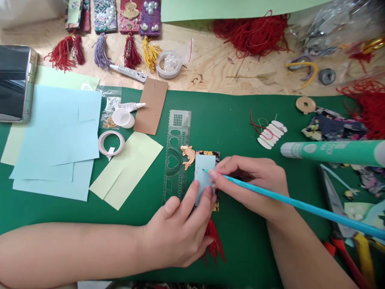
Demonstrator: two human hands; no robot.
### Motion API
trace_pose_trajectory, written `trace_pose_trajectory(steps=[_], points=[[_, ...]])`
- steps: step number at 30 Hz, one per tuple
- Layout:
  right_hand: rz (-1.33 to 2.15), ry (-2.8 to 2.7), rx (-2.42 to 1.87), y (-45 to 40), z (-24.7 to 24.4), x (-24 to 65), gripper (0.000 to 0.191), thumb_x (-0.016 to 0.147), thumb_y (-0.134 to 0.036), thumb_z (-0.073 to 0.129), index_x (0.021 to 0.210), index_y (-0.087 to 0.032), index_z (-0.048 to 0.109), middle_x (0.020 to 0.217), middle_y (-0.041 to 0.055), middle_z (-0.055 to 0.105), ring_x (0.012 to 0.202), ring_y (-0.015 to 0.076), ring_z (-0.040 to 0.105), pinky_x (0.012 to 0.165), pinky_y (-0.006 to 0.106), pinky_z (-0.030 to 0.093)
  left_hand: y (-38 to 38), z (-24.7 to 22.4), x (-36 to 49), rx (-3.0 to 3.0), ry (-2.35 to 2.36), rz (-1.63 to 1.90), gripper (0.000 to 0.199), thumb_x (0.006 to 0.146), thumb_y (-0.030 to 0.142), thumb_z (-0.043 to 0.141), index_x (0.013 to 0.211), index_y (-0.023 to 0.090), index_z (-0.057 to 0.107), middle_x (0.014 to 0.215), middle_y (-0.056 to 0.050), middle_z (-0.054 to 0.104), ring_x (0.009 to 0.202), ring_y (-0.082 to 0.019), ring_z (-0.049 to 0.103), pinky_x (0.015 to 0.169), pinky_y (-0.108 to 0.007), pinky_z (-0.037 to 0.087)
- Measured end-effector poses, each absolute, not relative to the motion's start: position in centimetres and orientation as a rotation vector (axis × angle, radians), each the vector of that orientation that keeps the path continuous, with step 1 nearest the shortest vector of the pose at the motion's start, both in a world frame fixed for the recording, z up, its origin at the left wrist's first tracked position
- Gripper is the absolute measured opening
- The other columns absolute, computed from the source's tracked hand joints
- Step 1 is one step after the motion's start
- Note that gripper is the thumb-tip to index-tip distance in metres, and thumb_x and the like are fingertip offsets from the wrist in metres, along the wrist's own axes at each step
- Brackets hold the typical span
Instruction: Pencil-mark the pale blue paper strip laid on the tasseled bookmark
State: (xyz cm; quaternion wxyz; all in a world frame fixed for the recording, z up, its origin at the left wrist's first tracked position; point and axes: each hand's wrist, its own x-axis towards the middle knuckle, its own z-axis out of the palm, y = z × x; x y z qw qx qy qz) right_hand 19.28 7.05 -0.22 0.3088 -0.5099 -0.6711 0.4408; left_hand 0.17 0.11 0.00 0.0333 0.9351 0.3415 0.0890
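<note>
A small light-blue paper strip (205, 164) lies on a floral-patterned tag (217, 154) with a red tassel (215, 241) at its lower end. My left hand (180, 228) is open, its fingertips pressing the lower part of the strip down. In a pinch grip, my right hand (255, 182) holds a long light-blue pencil (288, 200), whose point meets the strip near its middle. Just left of the tag, a gold fish charm (188, 156) overlaps a clear green stencil ruler (177, 136). Part of the tag is hidden under my fingers.
Left are blue paper sheets (60, 120), a tape roll (111, 144), a brown card (151, 105) and a phone (16, 84). Right are a thread card (272, 134), a glue stick (333, 153) and scissors (335, 196). Tasselled tags (105, 16) and red thread (255, 34) lie behind.
</note>
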Motion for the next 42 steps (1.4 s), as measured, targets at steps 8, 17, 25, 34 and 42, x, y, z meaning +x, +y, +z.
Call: trace_pose_trajectory(steps=[8, 17, 25, 34, 42], points=[[1.144, -1.762, -1.361, 7.12, -0.16, 19.15, 0.019, 0.078, -0.011, 0.069, 0.064, -0.020, 0.059, 0.061, -0.0013, 0.067, 0.047, 0.0102, 0.060, 0.042, 0.018, 0.051, 0.04, -0.06, 0.23, 2.868, 1.059, 0.287, 0.052, 0.097, 0.040, 0.040, 0.134, 0.009, 0.056, 0.140, -0.010, 0.054, 0.128, -0.032, 0.044, 0.078, -0.035, 0.032], [1.172, -1.725, -1.413, 7.11, -0.16, 19.15, 0.021, 0.079, -0.017, 0.068, 0.061, -0.020, 0.057, 0.059, -0.0003, 0.066, 0.044, 0.0115, 0.060, 0.040, 0.020, 0.052, -0.08, -0.26, 0.38, 2.849, 1.087, 0.315, 0.051, 0.095, 0.041, 0.042, 0.132, 0.010, 0.059, 0.140, -0.010, 0.054, 0.128, -0.032, 0.043, 0.076, -0.035, 0.031], [1.198, -1.720, -1.333, 7.06, -0.12, 19.26, 0.021, 0.078, -0.010, 0.068, 0.063, -0.020, 0.057, 0.060, -0.0019, 0.066, 0.047, 0.0103, 0.060, 0.042, 0.019, 0.051, -0.35, -0.54, 0.56, 2.829, 1.109, 0.365, 0.050, 0.096, 0.038, 0.039, 0.132, 0.009, 0.058, 0.139, -0.009, 0.055, 0.128, -0.032, 0.043, 0.075, -0.036, 0.031], [1.247, -1.747, -1.315, 7.05, 0.20, 19.11, 0.022, 0.080, -0.014, 0.067, 0.062, -0.020, 0.056, 0.058, -0.0004, 0.066, 0.044, 0.0103, 0.058, 0.040, 0.020, 0.048, -0.13, -0.21, 0.28, 2.856, 1.079, 0.316, 0.052, 0.095, 0.040, 0.042, 0.133, 0.008, 0.057, 0.139, -0.010, 0.054, 0.128, -0.032, 0.043, 0.075, -0.035, 0.030], [1.264, -1.806, -1.272, 7.09, 0.13, 19.17, 0.022, 0.082, -0.017, 0.067, 0.064, -0.022, 0.057, 0.061, -0.0004, 0.066, 0.049, 0.0130, 0.060, 0.044, 0.024, 0.050, -0.22, -0.29, 0.39, 2.847, 1.102, 0.318, 0.052, 0.094, 0.041, 0.042, 0.132, 0.010, 0.059, 0.140, -0.009, 0.054, 0.130, -0.032, 0.041, 0.075, -0.035, 0.030]])
